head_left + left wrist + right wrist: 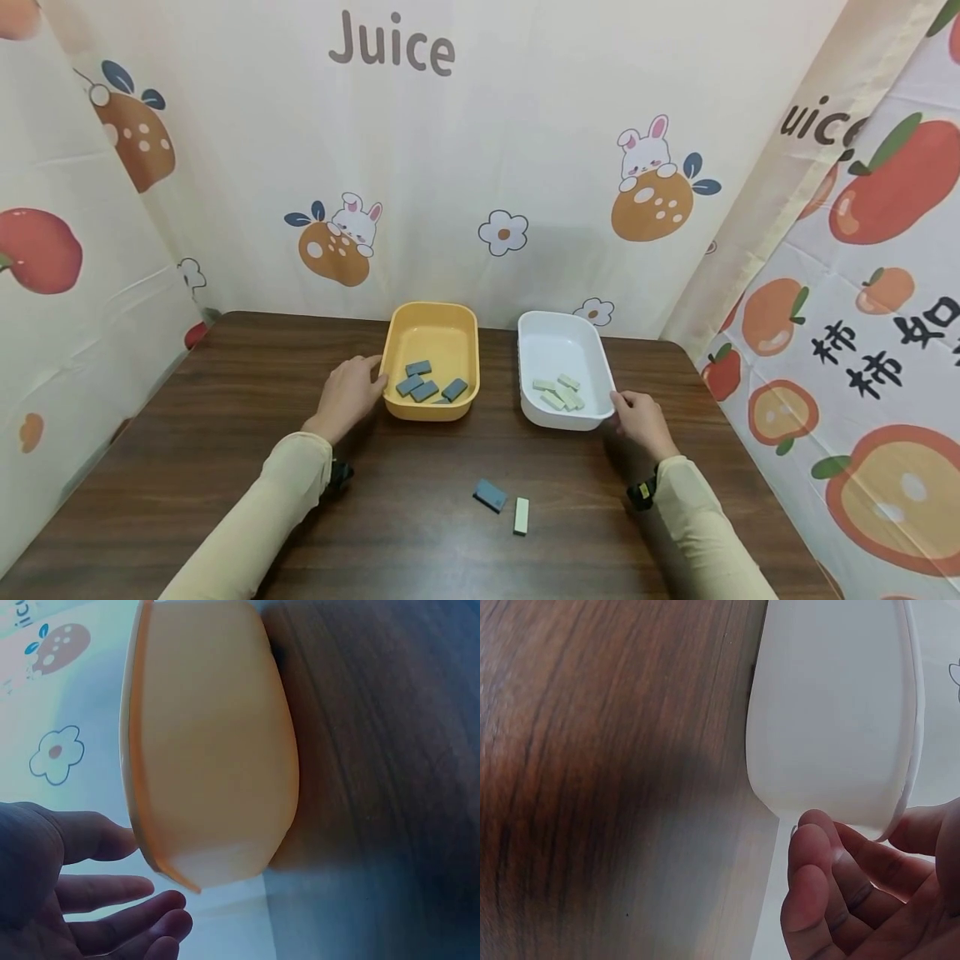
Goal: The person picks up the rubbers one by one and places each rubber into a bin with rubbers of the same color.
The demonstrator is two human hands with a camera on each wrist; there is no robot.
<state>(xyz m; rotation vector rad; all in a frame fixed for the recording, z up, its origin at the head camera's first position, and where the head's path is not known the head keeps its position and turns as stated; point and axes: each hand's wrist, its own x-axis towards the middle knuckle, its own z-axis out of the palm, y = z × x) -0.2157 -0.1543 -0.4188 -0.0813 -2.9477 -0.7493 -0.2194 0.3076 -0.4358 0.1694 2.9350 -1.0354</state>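
Observation:
A yellow plastic bin [431, 412] holds several blue-grey rectangular blocks [425, 391]. My left hand [348, 398] is at its left side; in the left wrist view the thumb touches the rim of the bin [214, 742] while the other fingers stand apart from it, loosely spread. To the right, a white plastic bin [564, 419] contains several pale green blocks [559, 395]. My right hand [642, 422] pinches its front right rim between thumb and fingers; the right wrist view shows this grip on the corner of the white bin [832, 712].
One blue-grey block [491, 495] and one pale green block [521, 516] lie on the dark wooden table [420, 542], nearer than the bins. Behind the table hangs a printed curtain [450, 150], and more printed cloth [862, 333] hangs at the right side.

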